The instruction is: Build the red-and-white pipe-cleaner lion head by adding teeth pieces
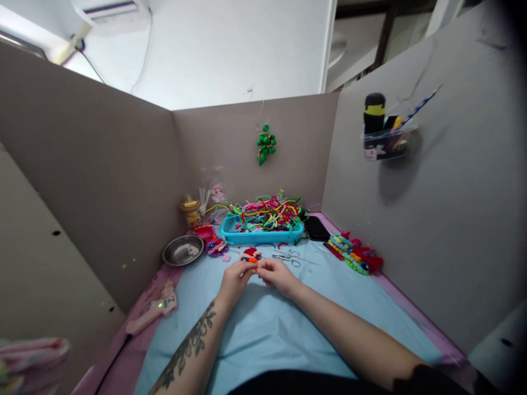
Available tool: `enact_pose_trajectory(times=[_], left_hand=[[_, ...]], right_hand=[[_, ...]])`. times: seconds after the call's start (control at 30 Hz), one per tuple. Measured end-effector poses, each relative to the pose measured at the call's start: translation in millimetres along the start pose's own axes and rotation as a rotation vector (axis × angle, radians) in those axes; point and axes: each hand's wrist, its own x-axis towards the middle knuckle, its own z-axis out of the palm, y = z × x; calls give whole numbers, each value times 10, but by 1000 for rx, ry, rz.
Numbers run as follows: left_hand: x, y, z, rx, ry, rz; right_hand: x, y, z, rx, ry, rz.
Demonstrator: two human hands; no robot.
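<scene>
Above the middle of the blue table covering, a small fuzzy figure (251, 253) in red, peach and orange, with blue spots like eyes, is held between my two hands. The fingers of my left hand (236, 281) pinch its lower left side. From the right, my right hand (280, 276) pinches the orange part at its bottom, the fingertips close to those of the left. Fingers cover the lower part of the figure. Scissors (291, 260) lie just beyond my right hand. A blue tray (260, 238) heaped with colourful pipe cleaners (269, 213) stands farther back.
At left are a metal bowl (173, 251) with small pale pieces, a purple and red fuzzy piece (214, 246) and a pink glue gun (158, 308) with a cord. A black phone-like slab (316, 228) and colourful fuzzy pieces (357, 257) lie right. Grey panels (300, 148) enclose the table.
</scene>
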Motion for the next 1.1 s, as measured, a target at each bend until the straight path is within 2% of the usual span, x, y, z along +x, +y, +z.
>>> enact_pose_trajectory(times=[0.07,0.17,0.23,0.33,0.43,0.57,0.67,0.77,0.9,1.1], left_hand=[[2,-1,12,-55,-16,-106],[22,34,28,-169,-47,-336],[38,63,33,-276,-93,-484],[54,85,28,-433,-148,-616],[60,75,20,-520,-148,-655],[59,43,21,-457,-54,-564],[39,23,29,-290,9,-396],[16,17,30,-146,18,-220],[0,9,20,1,-26,-61],[-15,-23,29,59,-56,-74]], right_hand=[[-7,-1,-6,-179,59,-96],[-31,9,-19,-496,154,-325],[-46,21,-31,-657,141,-474],[-54,30,-42,-790,64,-623],[-48,15,-36,-774,81,-630],[-27,-19,-23,-553,149,-388],[-11,-32,-29,-334,87,-171],[-2,-38,-41,-190,41,-66],[-6,-49,-31,-201,54,-78],[-17,-18,10,-427,157,-253]])
